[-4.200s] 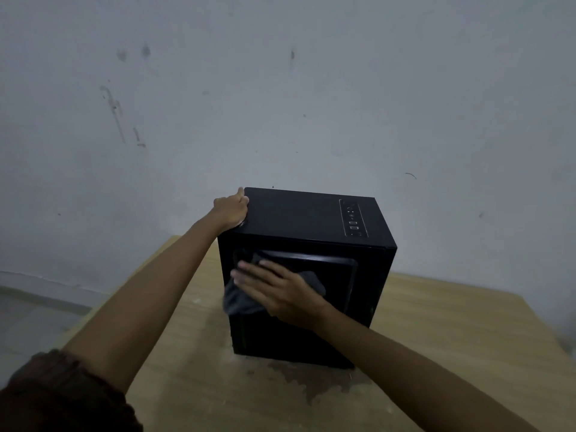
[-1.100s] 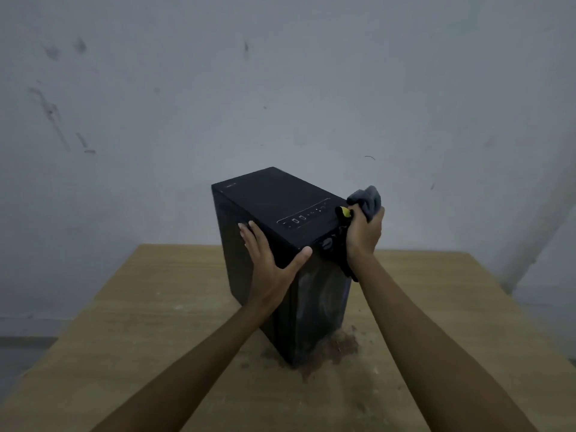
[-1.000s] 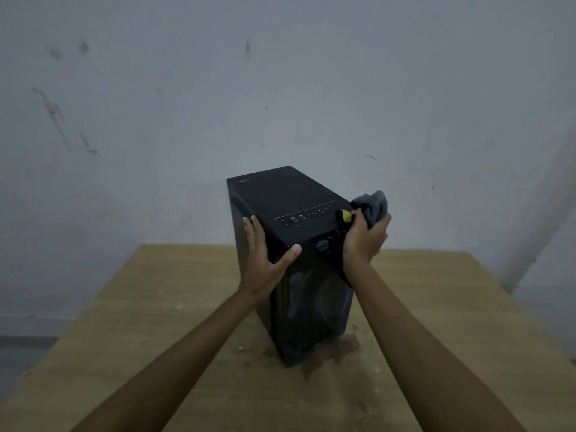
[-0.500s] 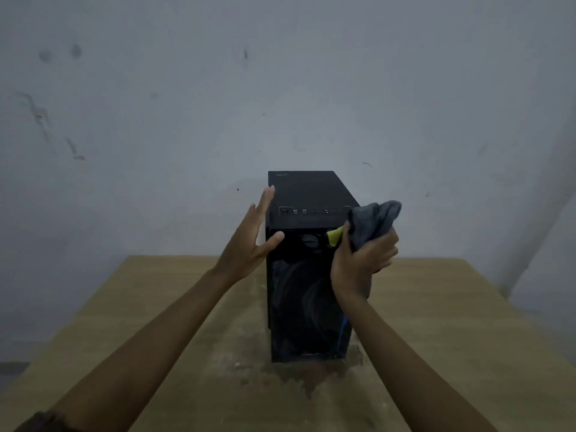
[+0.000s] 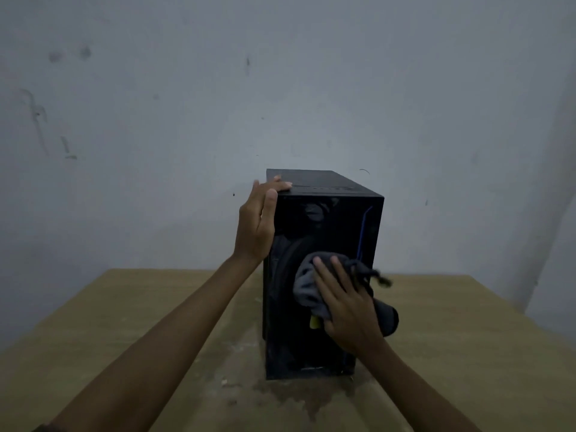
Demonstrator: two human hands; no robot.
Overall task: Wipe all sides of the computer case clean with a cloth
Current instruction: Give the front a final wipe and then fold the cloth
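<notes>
Computer case [image 5: 324, 232]: stood upright near the middle of the bench [image 5: 124, 322], its glossy black front panel turned to the viewer; a thin blue stripe [image 5: 361, 235] is seen down the right of that panel
Cloth [image 5: 307, 288]: grey and bunched, pressed against the lower middle of the front panel; one end is hung past the right edge of the case, and a small yellow tag [image 5: 314, 322] is shown just below the palm
Right grip [image 5: 346, 310]: laid flat upon the cloth, fingers straight and close together, pointed up and slightly left; nothing is pinched
Left grip [image 5: 255, 226]: set against the upper left corner of the case, palm to the left side, fingers extended with their tips laid over the top edge, thumb rested along the front edge; the case is braced rather than clasped
Bench surface: pale wood, marked by a dark stain [image 5: 296, 397] at the foot of the case
Wall [image 5: 280, 88]: grey, placed directly behind the bench, with a few dark smudges at upper left
</notes>
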